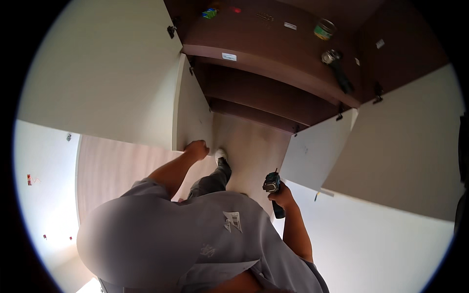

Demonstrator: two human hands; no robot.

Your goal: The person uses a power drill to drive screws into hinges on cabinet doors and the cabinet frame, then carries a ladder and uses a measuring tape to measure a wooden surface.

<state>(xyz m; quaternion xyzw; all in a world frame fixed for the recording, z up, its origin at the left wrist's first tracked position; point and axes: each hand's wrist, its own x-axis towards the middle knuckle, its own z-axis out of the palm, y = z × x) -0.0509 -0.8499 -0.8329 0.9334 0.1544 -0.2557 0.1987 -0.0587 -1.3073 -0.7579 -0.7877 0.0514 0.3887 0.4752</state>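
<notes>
My left hand [198,149] is closed at the near edge of a small white cabinet door [190,115], its fingers curled round that edge. That door stands swung out from the lower left of a brown cabinet [254,88]. In my right hand [283,196] is a cordless drill [272,182], gripped by the handle, its thin bit pointing away from me toward the cabinet. The drill is held apart from the doors, over the floor. Part of its handle and trigger is hidden by my fingers.
On the brown shelf stand a tin can [324,30] and an angle grinder [335,68], with a small green-blue packet [209,13] farther left. Large white doors [102,68] hang open on both sides. A white shoe [221,156] rests on the pale floor [244,166].
</notes>
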